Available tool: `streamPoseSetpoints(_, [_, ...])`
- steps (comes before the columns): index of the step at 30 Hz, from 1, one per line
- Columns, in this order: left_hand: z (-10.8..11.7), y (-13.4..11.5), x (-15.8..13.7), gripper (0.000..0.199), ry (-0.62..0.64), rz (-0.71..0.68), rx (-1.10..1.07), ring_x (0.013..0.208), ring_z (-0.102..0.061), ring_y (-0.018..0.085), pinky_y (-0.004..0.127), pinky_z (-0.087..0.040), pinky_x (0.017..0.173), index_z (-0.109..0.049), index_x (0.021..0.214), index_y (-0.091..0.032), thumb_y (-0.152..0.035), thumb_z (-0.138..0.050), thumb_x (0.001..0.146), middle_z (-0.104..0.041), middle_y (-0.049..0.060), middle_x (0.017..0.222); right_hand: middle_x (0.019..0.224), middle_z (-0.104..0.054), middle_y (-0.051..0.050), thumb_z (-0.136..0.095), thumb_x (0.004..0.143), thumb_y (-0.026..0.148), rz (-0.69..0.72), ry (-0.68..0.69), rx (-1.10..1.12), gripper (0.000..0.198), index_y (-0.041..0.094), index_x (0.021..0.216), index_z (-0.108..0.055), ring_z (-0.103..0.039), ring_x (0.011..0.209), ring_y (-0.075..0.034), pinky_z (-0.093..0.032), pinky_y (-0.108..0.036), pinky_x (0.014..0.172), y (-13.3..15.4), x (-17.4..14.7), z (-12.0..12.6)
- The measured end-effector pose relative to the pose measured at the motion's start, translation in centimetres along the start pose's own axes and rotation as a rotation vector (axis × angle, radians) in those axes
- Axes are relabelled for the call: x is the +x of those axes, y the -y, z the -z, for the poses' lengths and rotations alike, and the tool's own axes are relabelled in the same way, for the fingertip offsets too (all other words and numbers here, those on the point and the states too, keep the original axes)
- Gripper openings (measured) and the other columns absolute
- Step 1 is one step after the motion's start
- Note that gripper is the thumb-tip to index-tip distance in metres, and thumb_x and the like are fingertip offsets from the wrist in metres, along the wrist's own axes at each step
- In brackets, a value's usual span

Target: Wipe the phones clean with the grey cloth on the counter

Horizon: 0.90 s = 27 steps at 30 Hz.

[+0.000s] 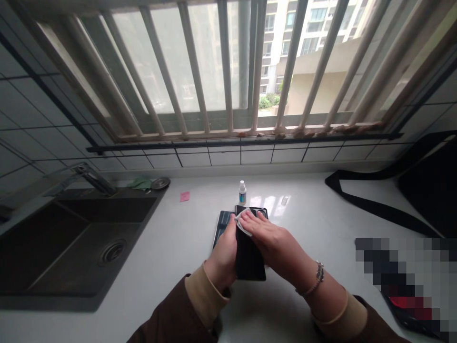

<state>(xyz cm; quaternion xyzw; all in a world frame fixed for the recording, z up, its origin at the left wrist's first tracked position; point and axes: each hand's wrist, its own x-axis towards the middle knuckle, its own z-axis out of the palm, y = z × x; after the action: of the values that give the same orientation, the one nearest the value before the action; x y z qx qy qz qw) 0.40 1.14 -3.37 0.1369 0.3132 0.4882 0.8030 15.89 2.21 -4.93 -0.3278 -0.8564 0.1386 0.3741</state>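
Observation:
My left hand (223, 252) grips the edge of a black phone (250, 259), tilted above the counter. My right hand (273, 240) lies over the phone's upper part, its fingers pressing a small white wipe (243, 227) flat against the surface. Beneath the phone, a flat dark device with a glossy face (223, 220) rests on the counter, mostly covered by my hands and the phone. Just beyond it stands a small white bottle (243, 193) with a blue label and a white cap.
On the white counter (171, 267) are a pink sticky note (184, 196) and a small clear piece (284, 200). A dark sink (152, 214) with a tap (96, 178) is at left. A black strap (371, 205) lies at right, near a pixelated area. A barred window is behind.

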Motion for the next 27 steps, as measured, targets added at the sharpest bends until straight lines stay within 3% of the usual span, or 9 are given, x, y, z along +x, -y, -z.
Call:
streamPoseSetpoints(3, [0.0,-1.0,0.4,0.058,-0.112,-0.043,-0.022,0.104,-0.078,0.028,0.040,-0.058,0.103,-0.071,0.128,-0.008,-0.054,-0.041,0.110,-0.080,0.018,0.103,0.150,-0.065,-0.009,-0.048,0.105,0.007,0.096,0.060,0.031,0.049,0.023,0.149,-0.063,-0.057,0.145,-0.024,-0.038,-0.052,0.129,1.0,0.1,-0.1])
streamPoseSetpoints(9, [0.4,-3.4,0.2,0.065,-0.261,-0.081,0.009,0.069,-0.075,0.027,0.041,-0.064,0.073,-0.072,0.110,-0.007,-0.061,-0.036,0.107,-0.076,0.016,0.084,0.143,-0.071,-0.004,-0.053,0.105,0.007,0.192,0.173,0.168,0.047,0.027,0.145,-0.064,-0.059,0.143,-0.021,-0.024,-0.053,0.134,3.0,0.1,0.2])
streamPoseSetpoints(13, [0.4,-4.4,0.0,0.064,-0.278,-0.115,0.029,0.066,-0.074,0.026,0.039,-0.064,0.068,-0.072,0.109,-0.009,-0.059,-0.031,0.108,-0.076,0.015,0.084,0.141,-0.073,0.000,-0.053,0.104,0.008,0.129,0.187,0.319,0.047,0.033,0.142,-0.066,-0.062,0.140,-0.020,-0.026,-0.052,0.134,3.7,-0.1,0.8])
streamPoseSetpoints(15, [0.3,-4.6,0.0,0.068,-0.260,-0.107,0.018,0.070,-0.075,0.027,0.040,-0.064,0.070,-0.072,0.108,-0.008,-0.061,-0.030,0.108,-0.077,0.017,0.086,0.134,-0.077,0.000,-0.052,0.107,0.015,-0.012,0.179,0.466,0.040,0.033,0.138,-0.070,-0.070,0.131,-0.021,-0.038,-0.050,0.130,3.8,0.0,1.3])
streamPoseSetpoints(18, [0.2,-4.5,0.1,0.071,-0.234,-0.098,0.010,0.077,-0.077,0.028,0.040,-0.065,0.076,-0.072,0.110,-0.004,-0.060,-0.029,0.109,-0.078,0.021,0.092,0.124,-0.080,-0.006,-0.054,0.109,0.039,-0.403,0.044,0.744,0.033,0.027,0.129,-0.077,-0.078,0.112,-0.026,-0.063,-0.045,0.103,3.3,0.3,1.9])
streamPoseSetpoints(21, [0.2,-4.1,0.1,0.067,-0.195,-0.053,0.026,0.080,-0.077,0.028,0.041,-0.065,0.080,-0.071,0.116,-0.002,-0.058,-0.034,0.109,-0.078,0.022,0.099,0.119,-0.081,-0.012,-0.057,0.105,0.053,-0.746,-0.324,0.931,0.045,0.019,0.128,-0.076,-0.079,0.106,-0.030,-0.066,-0.045,0.092,1.8,0.6,1.9])
streamPoseSetpoints(24, [0.3,-3.5,-0.2,0.064,-0.140,0.014,0.080,0.076,-0.077,0.027,0.043,-0.065,0.080,-0.070,0.122,-0.003,-0.059,-0.042,0.107,-0.078,0.022,0.099,0.123,-0.080,-0.012,-0.062,0.103,0.052,-0.808,-0.621,0.812,0.045,0.018,0.129,-0.075,-0.075,0.117,-0.030,-0.059,-0.049,0.108,0.2,0.6,1.7])
streamPoseSetpoints(27, [0.0,-2.9,-0.7,0.065,-0.068,0.114,0.157,0.075,-0.077,0.027,0.041,-0.064,0.077,-0.071,0.123,-0.005,-0.061,-0.044,0.106,-0.078,0.020,0.098,0.137,-0.074,-0.011,-0.061,0.104,0.046,-0.696,-0.591,0.491,0.041,0.021,0.134,-0.074,-0.066,0.134,-0.031,-0.048,-0.053,0.121,-0.3,0.2,1.8])
